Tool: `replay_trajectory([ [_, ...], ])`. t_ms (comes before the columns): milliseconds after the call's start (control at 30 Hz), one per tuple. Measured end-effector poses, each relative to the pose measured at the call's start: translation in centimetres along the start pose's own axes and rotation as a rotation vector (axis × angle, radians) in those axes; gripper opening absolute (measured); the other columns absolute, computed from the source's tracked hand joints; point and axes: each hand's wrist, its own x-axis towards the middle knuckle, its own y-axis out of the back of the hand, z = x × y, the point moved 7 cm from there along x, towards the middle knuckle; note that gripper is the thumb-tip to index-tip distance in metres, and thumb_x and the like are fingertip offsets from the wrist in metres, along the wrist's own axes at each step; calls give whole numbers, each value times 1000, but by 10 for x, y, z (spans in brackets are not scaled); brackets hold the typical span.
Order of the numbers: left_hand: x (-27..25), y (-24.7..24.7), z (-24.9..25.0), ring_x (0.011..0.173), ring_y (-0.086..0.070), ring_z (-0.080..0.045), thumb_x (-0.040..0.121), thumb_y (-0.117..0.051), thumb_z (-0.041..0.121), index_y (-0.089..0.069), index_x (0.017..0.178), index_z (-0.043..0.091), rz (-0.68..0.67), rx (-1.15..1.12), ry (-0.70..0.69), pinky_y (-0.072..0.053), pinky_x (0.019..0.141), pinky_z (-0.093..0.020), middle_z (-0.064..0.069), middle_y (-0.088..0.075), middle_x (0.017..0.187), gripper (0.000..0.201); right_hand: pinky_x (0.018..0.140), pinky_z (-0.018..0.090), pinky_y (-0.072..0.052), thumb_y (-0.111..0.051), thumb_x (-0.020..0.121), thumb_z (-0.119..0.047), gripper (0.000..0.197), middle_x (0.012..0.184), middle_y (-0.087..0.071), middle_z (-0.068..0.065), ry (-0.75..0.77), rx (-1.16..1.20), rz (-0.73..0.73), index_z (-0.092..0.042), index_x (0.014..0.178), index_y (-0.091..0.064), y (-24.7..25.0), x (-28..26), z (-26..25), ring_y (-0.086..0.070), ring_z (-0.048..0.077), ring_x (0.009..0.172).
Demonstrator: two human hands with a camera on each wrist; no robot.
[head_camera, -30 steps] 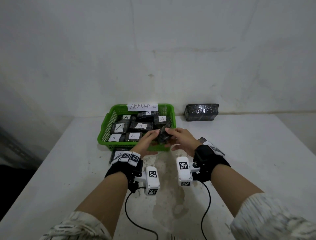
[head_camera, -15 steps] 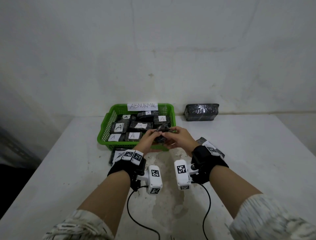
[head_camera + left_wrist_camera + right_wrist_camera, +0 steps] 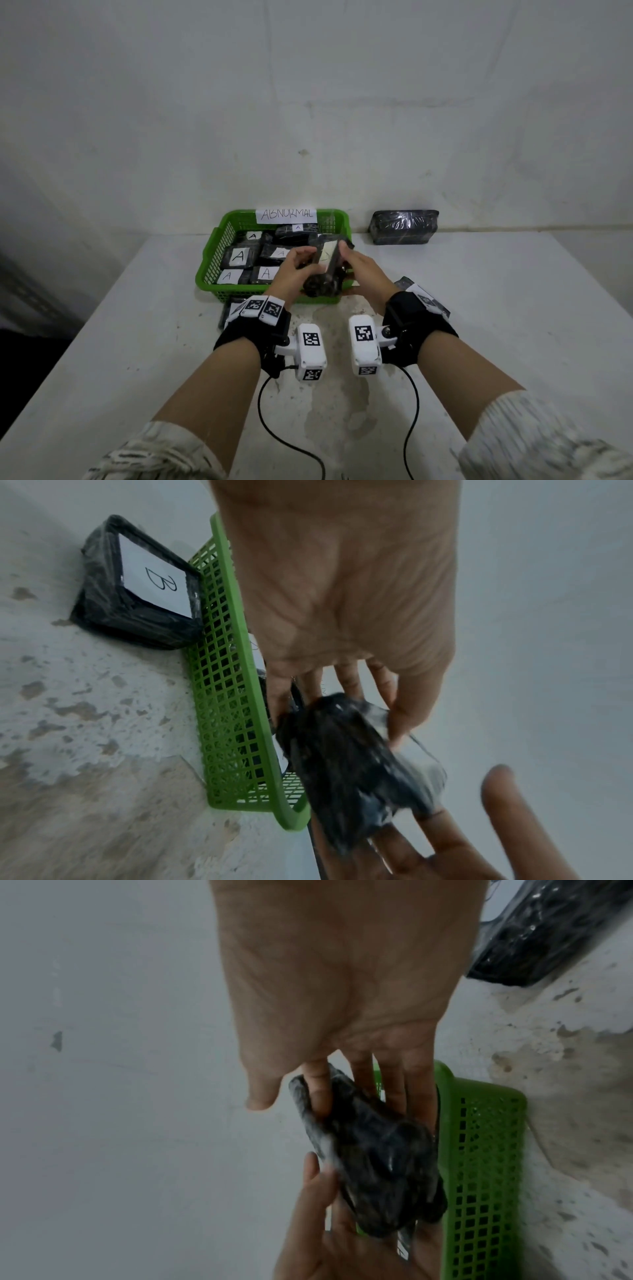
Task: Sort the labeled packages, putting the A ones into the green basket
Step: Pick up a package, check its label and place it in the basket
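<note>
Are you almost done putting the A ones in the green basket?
Partly. Several A packages already lie in the green basket. The left hand and right hand hold another package over its near edge. A B package sits outside, and others lie on the table.

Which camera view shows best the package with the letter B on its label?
The left wrist view. There the B package lies on the table against the outside of the green basket, its letter clearly readable. The head view shows only its dark edge, mostly hidden behind the left wrist band. It does not appear in the right wrist view.
</note>
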Motion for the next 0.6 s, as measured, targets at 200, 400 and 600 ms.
replay_trajectory([
  [200,-1,1,5,89,-60,-12,75,-57,-22,-45,124,4,-95,99,-94,-53,73,-19,-10,-56,118,57,73,41,-55,-58,94,-28,41,109,-57,13,-122,142,162,-17,118,-27,13,4,16,-59,27,92],
  [400,3,8,2,106,-56,-25,77,-61,-15,-50,123,7,-55,87,-60,-50,87,-29,-12,-55,117,52,74,41,-56,-62,91,-11,33,96,-63,13,-108,219,146,-7,120,-45,14,6,16,-63,24,78],
  [600,-4,5,-2,93,-55,-12,90,-59,22,-44,128,20,-56,188,26,-40,69,-21,0,-56,103,40,48,6,-40,-65,88,-11,31,93,-60,3,28,-156,53,-5,118,-59,7,8,-7,-53,6,72],
])
